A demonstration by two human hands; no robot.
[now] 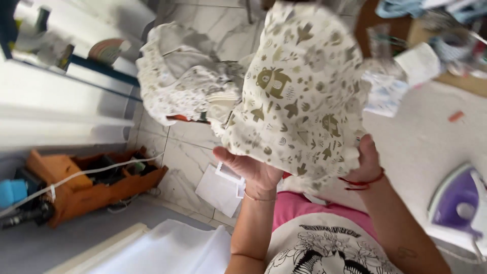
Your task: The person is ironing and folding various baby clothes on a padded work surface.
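Note:
I hold up a cream cloth [299,86] printed with olive animals and trees, spread in front of me. My left hand [251,167] grips its lower left edge, palm up, with a thin bracelet at the wrist. My right hand [368,160], wearing a red string bracelet, grips the lower right edge, and the fabric partly hides it. To the left and behind the cloth, a bundle of pale printed fabric [182,76] hangs bunched together.
A purple and white iron [459,200] rests on the white ironing surface [421,137] at right. An orange toolbox [86,182] with a white cord lies on the floor at left. White paper sheets [220,190] lie on the marble tiles. Clutter fills the top right.

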